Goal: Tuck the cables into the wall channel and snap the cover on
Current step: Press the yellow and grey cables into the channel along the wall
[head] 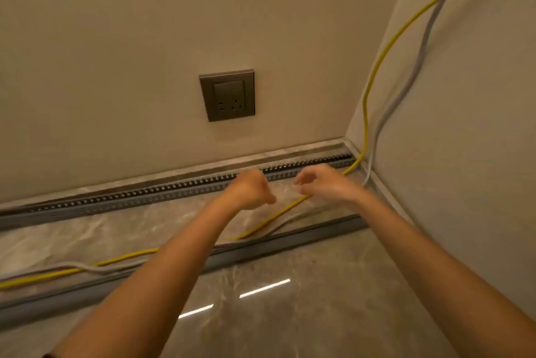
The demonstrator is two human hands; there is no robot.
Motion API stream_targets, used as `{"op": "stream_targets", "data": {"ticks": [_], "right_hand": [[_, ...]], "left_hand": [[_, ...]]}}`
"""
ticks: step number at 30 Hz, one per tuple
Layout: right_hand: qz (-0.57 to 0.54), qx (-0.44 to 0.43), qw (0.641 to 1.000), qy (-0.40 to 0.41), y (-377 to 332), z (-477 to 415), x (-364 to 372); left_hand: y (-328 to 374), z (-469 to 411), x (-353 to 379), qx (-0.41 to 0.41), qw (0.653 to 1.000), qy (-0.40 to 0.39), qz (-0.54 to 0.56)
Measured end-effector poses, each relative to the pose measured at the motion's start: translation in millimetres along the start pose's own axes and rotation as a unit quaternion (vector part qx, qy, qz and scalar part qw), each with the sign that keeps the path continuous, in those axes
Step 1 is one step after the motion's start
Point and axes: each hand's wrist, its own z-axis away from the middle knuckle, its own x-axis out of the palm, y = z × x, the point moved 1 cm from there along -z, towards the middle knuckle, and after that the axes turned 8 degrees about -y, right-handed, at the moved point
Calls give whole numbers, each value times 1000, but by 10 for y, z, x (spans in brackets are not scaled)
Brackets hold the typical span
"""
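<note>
Yellow cable (272, 220), in the head view, drops down the right-hand wall, reaches the corner by the end of the wall channel (145, 195), passes under the right hand (322, 183) and then runs leftward across the floor (290, 314), outside the channel. A grey cable (417, 67) comes down the same wall beside it and also lies loose on the floor. The slotted channel sits open along the foot of the back wall. Its cover (261, 250), a long grey strip, lies on the floor nearer the person, with both cables between it and the channel. The left hand (249, 189) hovers at the channel, fingers curled. Both hands are blurred, so I cannot tell whether either grip pinches anything. A dark socket (227, 95) is set in the wall above.
</note>
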Motion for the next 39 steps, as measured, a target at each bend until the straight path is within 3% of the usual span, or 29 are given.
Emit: {"op": "stream_targets", "data": {"ticks": [4, 7, 13, 15, 18, 22, 27, 30, 33, 36, 39], "right_hand": [[130, 19, 990, -47, 264, -71, -35], [205, 1, 976, -69, 393, -130, -65], [360, 6, 931, -66, 411, -185, -128], [378, 12, 923, -67, 428, -208, -164], [393, 21, 916, -72, 470, -229, -256], [272, 19, 955, -120, 535, -230, -436], [139, -15, 985, -98, 528, -305, -562], [95, -30, 993, -63, 510, -398, -581], [101, -67, 992, -26, 470, -490, -591], [177, -94, 979, 25, 421, -564, -566], [253, -68, 964, 53, 382, -639, -601]], "left_hand": [[86, -162, 276, -9, 993, -60, -97], [108, -253, 398, 23, 986, -45, -156], [106, -314, 505, 42, 985, -65, -153], [107, -334, 471, 57, 988, -79, -120], [22, -376, 400, 59, 990, -115, 55], [-59, -413, 203, 99, 979, -42, 171], [34, -508, -87, 125, 975, 88, 162], [67, -595, -189, 103, 974, 120, 160], [52, -671, -227, 82, 973, 150, 153], [-5, -708, -193, 73, 968, 177, 165], [-52, -755, -128, 67, 961, 210, 169]]}}
